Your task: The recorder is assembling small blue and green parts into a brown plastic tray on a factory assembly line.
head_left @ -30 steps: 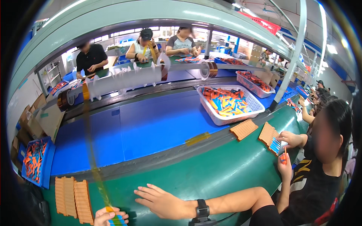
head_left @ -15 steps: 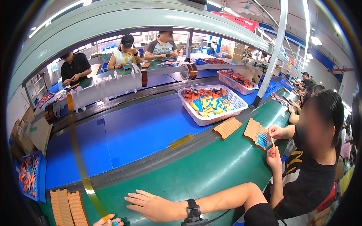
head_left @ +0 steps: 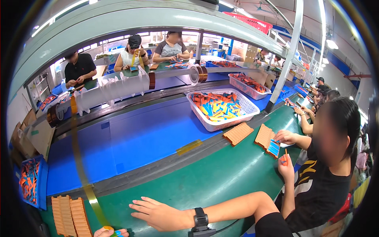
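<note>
In the head view, the left hand [head_left: 103, 233] sits at the near edge of the green tabletop [head_left: 221, 173], toward its left end and partly cut off by the picture's border. Its fingers are closed around a small blue piece [head_left: 118, 233] — a bit of orange shows beside the thumb — and an amber tape strip [head_left: 94, 202] runs down to it from a tape roll [head_left: 74, 106] on the long horizontal bar, hanging in front of the blue sheet [head_left: 150, 126] beyond the tabletop. The right hand [head_left: 156, 213] is open and empty, palm down over the tabletop near that same edge, fingers spread (a black watch [head_left: 201, 219] circles the wrist).

Two ridged orange-brown trays [head_left: 63, 215] lie side by side at the tabletop's left end, near the left hand; a blue bin [head_left: 42, 189] of orange and blue pieces stands beyond them. Along the far edge are a white plastic basket [head_left: 252, 113] heaped with orange, blue and yellow pieces, and another ridged tray [head_left: 238, 134]. To the right, a co-worker's hand [head_left: 287, 137] reaches over a tray partly filled with blue pieces [head_left: 273, 147].
</note>
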`<state>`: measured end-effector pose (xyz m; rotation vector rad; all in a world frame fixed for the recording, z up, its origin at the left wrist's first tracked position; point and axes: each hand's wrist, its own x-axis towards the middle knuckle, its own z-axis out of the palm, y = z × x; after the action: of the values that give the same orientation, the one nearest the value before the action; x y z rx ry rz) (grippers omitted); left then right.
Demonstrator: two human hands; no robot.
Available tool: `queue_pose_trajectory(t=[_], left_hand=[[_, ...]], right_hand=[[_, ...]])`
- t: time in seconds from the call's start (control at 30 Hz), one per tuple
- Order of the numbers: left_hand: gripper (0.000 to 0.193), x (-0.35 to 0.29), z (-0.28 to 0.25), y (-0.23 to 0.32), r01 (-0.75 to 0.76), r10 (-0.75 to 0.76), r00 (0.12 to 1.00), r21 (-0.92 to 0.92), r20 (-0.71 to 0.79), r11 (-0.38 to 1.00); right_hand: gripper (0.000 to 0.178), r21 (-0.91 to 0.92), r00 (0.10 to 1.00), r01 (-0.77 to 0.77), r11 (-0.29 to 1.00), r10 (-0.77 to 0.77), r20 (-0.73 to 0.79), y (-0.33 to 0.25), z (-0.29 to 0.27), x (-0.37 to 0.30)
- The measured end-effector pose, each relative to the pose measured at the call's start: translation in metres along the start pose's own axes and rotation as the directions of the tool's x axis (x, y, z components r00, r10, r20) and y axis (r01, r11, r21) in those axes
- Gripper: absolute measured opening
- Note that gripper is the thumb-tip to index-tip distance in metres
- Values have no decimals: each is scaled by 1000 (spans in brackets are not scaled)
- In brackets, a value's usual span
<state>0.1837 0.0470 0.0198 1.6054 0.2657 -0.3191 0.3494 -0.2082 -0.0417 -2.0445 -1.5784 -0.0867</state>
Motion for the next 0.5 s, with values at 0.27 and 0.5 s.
queue_pose_trajectory(t=[0.27,0.5], left_hand=[[29,10,-7,-22,-261,297,951,-294,84,919],[43,10,-7,-31,-301,340,939,-341,59,890]], right_hand=[[46,-10,999,23,1000,-23,-24,3,3,2],[44,-31,1000,10,999,-10,4,-1,-2,2]])
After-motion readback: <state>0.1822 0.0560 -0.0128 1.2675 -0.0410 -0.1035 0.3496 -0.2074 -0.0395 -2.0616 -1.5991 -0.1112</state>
